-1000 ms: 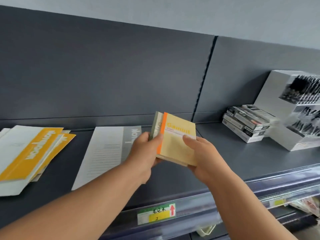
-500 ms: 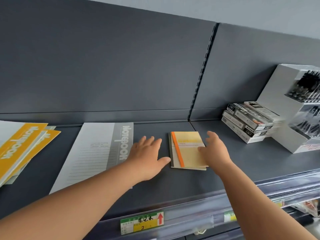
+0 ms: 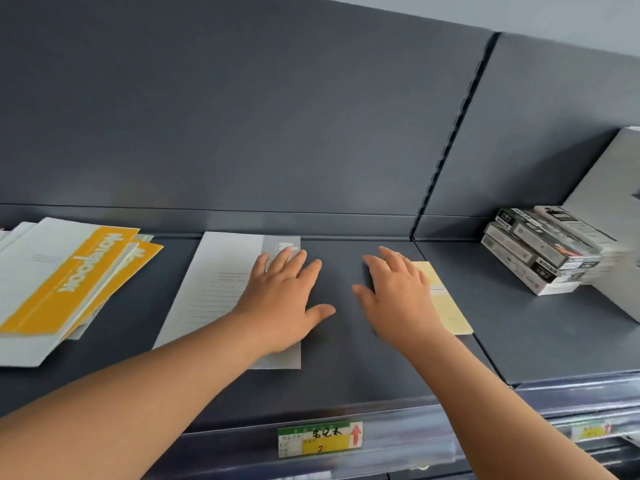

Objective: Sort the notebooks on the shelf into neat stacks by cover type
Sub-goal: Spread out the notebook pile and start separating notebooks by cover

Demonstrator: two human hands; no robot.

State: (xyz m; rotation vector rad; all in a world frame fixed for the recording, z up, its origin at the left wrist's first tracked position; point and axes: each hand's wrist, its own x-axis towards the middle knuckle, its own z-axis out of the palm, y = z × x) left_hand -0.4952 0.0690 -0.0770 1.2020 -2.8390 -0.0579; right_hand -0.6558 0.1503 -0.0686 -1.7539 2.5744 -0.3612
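Dark grey metal shelf point(image 3: 346, 375), head view. Left hand point(image 3: 282, 299): fingers spread wide, palm down, resting on flat grey-and-white lined notebook point(image 3: 211, 292) at mid-shelf; grips nothing. Right hand point(image 3: 394, 296): open, flat, covering left part of small pale-yellow notebook point(image 3: 446, 306), which lies nr. shelf's right edge. Fanned pile of yellow-and-white notebooks point(image 3: 65, 282) at left end. Stacked b/w boxes point(image 3: 540, 251) on adjoining shelf, rear.

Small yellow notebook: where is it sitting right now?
In the head view the small yellow notebook lies flat on the shelf right of centre, partly hidden under the right hand, between the grey notebook and the stacked boxes.
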